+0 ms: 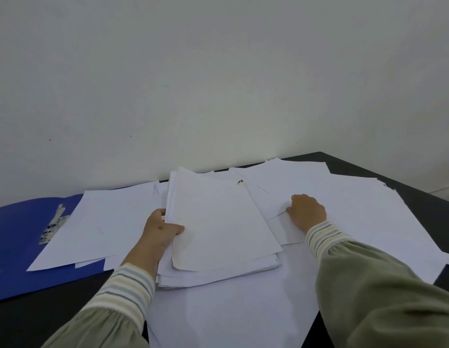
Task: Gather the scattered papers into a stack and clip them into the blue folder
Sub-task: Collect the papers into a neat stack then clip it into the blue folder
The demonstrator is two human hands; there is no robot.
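Note:
A stack of white papers (218, 222) lies in the middle of the black table. My left hand (160, 229) grips the stack's left edge, thumb on top. To the right, my right hand (306, 212) is curled over loose sheets (356, 209), its fingertips at a sheet's edge; whether it pinches the sheet is hidden. The blue folder (15, 234) lies open at the far left, with its metal clip (52, 224) showing. More loose sheets (100, 222) lie over the folder's right half.
The black table (419, 197) meets a pale wall at the back, and its far right corner is in view. Loose white sheets (231, 310) spread across the near part of the table too. A small brownish speck (240, 182) sits on the stack's far corner.

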